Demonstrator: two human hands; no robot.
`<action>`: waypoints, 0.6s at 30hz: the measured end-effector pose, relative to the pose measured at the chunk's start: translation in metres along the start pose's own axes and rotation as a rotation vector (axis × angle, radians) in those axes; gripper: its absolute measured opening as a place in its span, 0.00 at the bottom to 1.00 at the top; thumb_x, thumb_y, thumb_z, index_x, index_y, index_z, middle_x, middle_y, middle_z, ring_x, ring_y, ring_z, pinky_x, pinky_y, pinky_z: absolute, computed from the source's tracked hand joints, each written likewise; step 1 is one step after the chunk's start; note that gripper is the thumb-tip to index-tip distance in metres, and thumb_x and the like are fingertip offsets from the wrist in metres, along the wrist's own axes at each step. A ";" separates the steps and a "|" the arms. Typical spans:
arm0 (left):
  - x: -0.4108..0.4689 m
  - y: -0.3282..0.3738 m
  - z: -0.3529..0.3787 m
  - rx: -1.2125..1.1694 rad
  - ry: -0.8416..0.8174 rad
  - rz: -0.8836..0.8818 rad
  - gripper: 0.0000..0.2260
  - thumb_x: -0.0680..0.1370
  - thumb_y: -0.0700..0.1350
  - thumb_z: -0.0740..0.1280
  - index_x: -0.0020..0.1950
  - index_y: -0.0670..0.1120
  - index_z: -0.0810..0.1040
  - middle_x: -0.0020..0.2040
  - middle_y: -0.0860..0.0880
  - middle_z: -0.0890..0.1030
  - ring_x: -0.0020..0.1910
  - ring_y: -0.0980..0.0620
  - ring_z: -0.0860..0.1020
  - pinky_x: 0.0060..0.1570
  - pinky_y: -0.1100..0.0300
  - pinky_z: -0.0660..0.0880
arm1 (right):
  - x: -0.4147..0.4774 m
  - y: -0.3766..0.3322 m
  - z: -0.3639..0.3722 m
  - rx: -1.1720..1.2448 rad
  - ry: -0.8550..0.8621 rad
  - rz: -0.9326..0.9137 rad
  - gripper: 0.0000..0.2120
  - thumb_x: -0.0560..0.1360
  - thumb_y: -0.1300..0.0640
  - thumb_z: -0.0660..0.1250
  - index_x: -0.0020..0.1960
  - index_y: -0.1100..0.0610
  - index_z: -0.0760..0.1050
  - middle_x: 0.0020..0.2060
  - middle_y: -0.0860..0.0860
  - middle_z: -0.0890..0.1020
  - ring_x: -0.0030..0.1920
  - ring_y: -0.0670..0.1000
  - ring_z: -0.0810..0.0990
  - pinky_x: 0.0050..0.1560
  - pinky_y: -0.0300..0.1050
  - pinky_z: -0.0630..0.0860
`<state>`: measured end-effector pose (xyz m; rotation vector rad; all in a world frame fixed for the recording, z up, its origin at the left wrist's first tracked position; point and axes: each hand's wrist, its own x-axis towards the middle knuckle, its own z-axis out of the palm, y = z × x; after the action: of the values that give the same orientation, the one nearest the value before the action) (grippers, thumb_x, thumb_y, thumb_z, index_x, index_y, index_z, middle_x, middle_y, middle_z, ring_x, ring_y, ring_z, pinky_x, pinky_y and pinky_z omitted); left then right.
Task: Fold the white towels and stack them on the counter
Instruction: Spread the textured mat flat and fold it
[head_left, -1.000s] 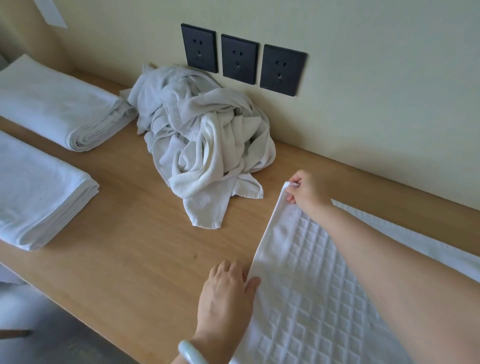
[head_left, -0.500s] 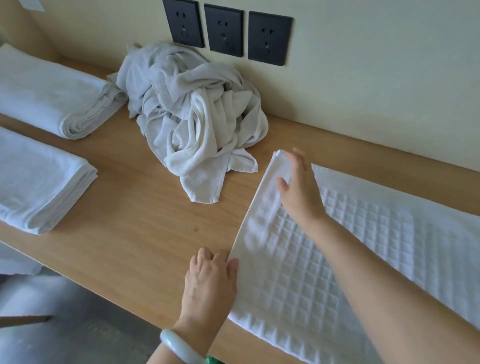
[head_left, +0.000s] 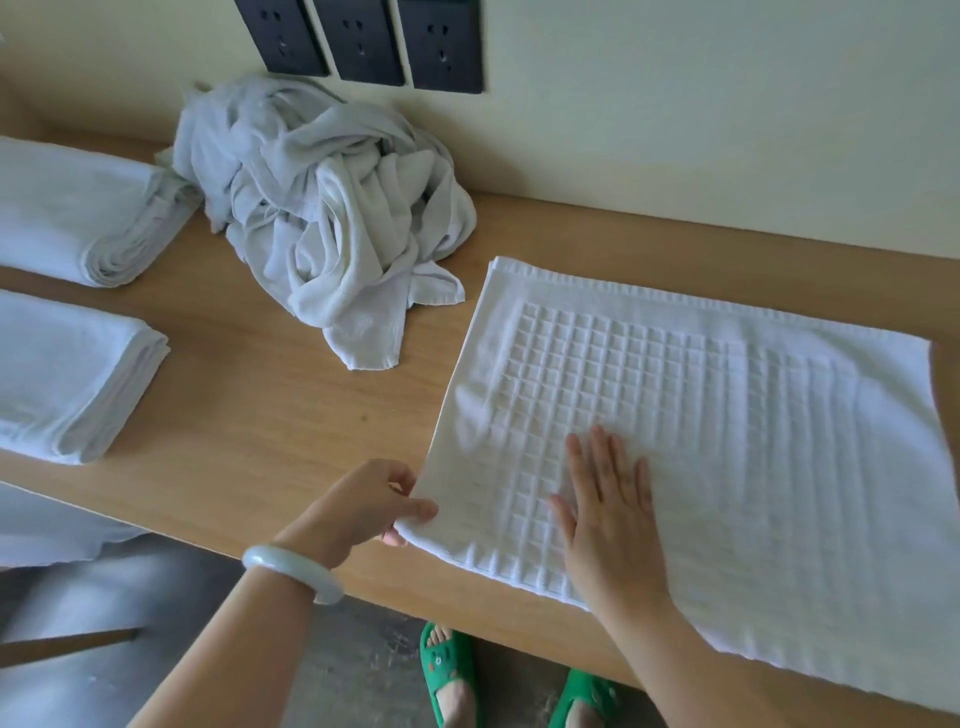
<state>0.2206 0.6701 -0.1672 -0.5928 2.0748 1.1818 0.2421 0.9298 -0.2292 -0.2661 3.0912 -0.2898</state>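
Note:
A white waffle-patterned towel (head_left: 727, 415) lies spread flat on the right half of the wooden counter (head_left: 270, 405). My left hand (head_left: 363, 506) pinches its near left corner at the counter's front. Flat on the towel, my right hand (head_left: 610, 512) presses down near that same corner with straight fingers. A crumpled heap of white towels (head_left: 322, 208) sits against the wall at the back. Two stacks of folded towels stand on the left: a far stack (head_left: 72, 208) and a near stack (head_left: 62, 374).
Three black wall sockets (head_left: 363, 39) are set above the heap. The counter's front edge runs just below my hands, with the floor and my green slippers (head_left: 447, 670) beneath. Bare wood lies between the heap, the stacks and the spread towel.
My right hand let go of the towel's far left corner and slid back toward me, now flat near the front. My left hand went from resting at the edge to pinching the corner.

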 end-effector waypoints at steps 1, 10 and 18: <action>0.000 -0.005 -0.001 0.009 0.029 0.017 0.09 0.71 0.37 0.75 0.46 0.36 0.78 0.36 0.42 0.81 0.30 0.48 0.78 0.40 0.49 0.81 | -0.005 -0.006 0.003 -0.006 -0.010 0.000 0.30 0.81 0.43 0.47 0.78 0.57 0.53 0.78 0.57 0.54 0.78 0.57 0.49 0.75 0.60 0.53; -0.021 -0.029 0.010 0.112 0.255 0.144 0.10 0.72 0.39 0.75 0.41 0.45 0.74 0.33 0.48 0.80 0.30 0.51 0.78 0.33 0.60 0.74 | -0.009 -0.009 0.003 -0.060 -0.027 0.026 0.31 0.81 0.41 0.44 0.79 0.55 0.49 0.79 0.56 0.48 0.78 0.56 0.45 0.75 0.59 0.52; -0.001 0.039 0.104 0.708 0.346 0.684 0.23 0.84 0.49 0.57 0.78 0.45 0.59 0.78 0.48 0.58 0.78 0.48 0.54 0.77 0.52 0.52 | 0.001 -0.009 -0.005 0.031 0.026 0.124 0.29 0.82 0.44 0.44 0.78 0.59 0.56 0.77 0.56 0.57 0.78 0.55 0.52 0.74 0.57 0.50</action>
<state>0.2294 0.7793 -0.1822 0.3004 2.8941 0.5813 0.2424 0.9216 -0.2224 -0.0695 3.1089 -0.3388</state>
